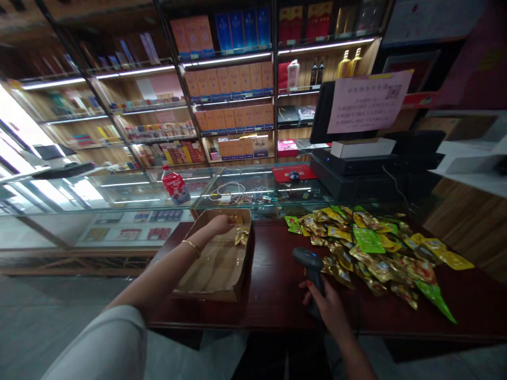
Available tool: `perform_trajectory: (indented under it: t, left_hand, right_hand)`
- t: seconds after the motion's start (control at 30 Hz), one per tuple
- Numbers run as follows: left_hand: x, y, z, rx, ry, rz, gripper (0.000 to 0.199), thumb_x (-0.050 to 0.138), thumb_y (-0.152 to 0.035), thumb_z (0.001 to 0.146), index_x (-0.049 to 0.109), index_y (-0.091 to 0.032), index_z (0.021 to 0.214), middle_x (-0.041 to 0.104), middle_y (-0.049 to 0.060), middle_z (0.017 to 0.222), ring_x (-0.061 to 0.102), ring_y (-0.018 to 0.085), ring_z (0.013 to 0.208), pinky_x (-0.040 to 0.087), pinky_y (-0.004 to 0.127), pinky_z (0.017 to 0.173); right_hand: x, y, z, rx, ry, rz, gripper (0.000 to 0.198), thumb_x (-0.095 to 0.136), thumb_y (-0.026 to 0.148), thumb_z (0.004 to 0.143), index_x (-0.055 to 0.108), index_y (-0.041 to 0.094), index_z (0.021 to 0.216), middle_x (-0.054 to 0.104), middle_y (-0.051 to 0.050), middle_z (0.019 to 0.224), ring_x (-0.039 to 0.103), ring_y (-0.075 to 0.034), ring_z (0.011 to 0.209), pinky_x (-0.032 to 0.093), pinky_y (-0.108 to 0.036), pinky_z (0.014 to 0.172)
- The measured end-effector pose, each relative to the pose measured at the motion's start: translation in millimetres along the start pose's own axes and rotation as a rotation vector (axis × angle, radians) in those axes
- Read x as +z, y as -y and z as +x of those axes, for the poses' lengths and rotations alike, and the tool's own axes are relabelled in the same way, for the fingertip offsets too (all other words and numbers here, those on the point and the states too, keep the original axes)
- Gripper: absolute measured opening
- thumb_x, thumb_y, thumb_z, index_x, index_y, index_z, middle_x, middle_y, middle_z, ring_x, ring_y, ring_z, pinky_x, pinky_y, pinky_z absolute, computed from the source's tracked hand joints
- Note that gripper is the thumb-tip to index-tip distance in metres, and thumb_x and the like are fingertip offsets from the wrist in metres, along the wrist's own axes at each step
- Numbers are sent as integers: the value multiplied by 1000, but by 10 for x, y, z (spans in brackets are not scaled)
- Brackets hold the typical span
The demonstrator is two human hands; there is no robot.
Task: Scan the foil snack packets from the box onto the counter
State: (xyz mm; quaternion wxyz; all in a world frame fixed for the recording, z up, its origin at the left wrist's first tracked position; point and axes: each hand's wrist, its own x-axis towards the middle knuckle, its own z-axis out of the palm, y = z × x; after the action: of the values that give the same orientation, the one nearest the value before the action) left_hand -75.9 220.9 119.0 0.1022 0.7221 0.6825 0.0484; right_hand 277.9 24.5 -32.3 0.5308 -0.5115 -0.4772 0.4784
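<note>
My left hand (219, 225) reaches into the far end of a shallow cardboard box (198, 285), its fingers closed at a small gold snack packet (235, 219). A second gold packet (241, 236) lies in the box just below it. My right hand (322, 301) is wrapped round the handle of a black barcode scanner (310, 259), whose head shows a blue light. To the right of the scanner spreads a loose heap of gold, yellow and green snack packets (370, 248) on the dark red table (271, 274).
Behind the table runs a glass display counter (202, 184) with a red-labelled bottle (175, 186) and a mouse (293, 175) on a red mat. A monitor (322, 113) with a pink notice stands back right. The scanner's cable crosses the heap. Shelves of boxes line the wall.
</note>
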Motion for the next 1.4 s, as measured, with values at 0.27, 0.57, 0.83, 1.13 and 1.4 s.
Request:
perform_trajectory:
  t: [0.27,0.57,0.83,1.13,1.4]
  left_hand:
    - [646,-185,-174,-131,74,62,57,60,-48,92,57,-8,133,70,28,124,69,36,115,54,39,92]
    - [148,-586,-617,37,-41,-118,62,62,-17,91,47,-25,151,70,11,130,67,24,118,51,31,99]
    - [972,-1159,-1793,251,-563,-884,36,60,-22,93,70,-26,128,71,8,115,67,21,106,53,34,98]
    - [1897,-1045,-1426,237,-422,-1150,47,59,-11,86,66,-22,131,61,11,141,55,23,135,39,44,119]
    - [1846,-1055,-1458,255,-318,-1246,72,60,-10,83,45,-21,152,51,8,155,49,22,142,36,41,122]
  right_hand:
    - [12,18,-40,-1,-34,-60,48,63,67,86,70,20,92,68,0,58,64,-19,56,47,-27,56]
    - [-11,49,-64,-16,-4,-93,50,64,68,85,67,19,93,67,0,56,62,-19,52,46,-28,52]
    - [-40,-15,-51,-23,-19,-49,43,72,64,79,62,22,88,66,1,60,59,-18,51,48,-31,55]
    - [11,59,-91,-64,-8,-66,43,71,64,79,61,22,78,61,3,54,56,-16,50,45,-29,55]
    - [160,145,-421,-28,-72,-155,50,68,68,80,64,21,98,61,6,57,56,-17,49,44,-29,53]
